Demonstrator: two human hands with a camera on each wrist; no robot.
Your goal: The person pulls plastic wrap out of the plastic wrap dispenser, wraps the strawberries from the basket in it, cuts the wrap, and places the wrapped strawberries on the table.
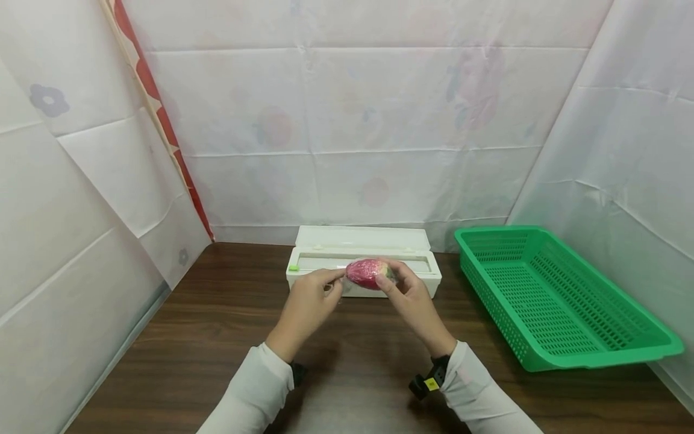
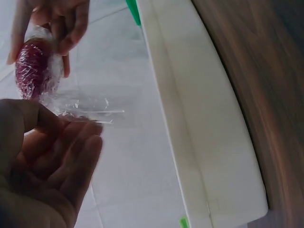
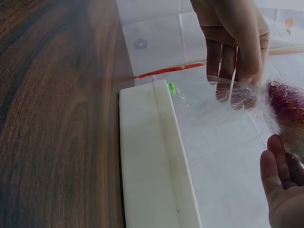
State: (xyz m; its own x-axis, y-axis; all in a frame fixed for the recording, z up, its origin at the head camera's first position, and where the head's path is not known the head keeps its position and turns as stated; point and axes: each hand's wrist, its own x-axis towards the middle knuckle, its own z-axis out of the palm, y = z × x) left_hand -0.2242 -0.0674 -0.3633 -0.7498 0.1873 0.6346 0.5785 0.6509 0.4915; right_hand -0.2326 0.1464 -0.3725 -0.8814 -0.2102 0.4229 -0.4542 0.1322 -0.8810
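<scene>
A red fruit with a yellow-green end is held in the air, wrapped in clear cling film. My right hand grips it at the yellow-green end, thumb in front and fingers behind. At the opposite end, my left hand pinches the gathered film between thumb and forefinger. A loose tail of cling film trails past the left fingers in the left wrist view. Just behind both hands stands a white cling film dispenser, its lid raised; the hands and fruit hide part of its front.
On the right, a green plastic basket with slotted sides stands on the dark wooden table. A small bright green slider sits at the dispenser's left end. White sheets wall in the back and both sides.
</scene>
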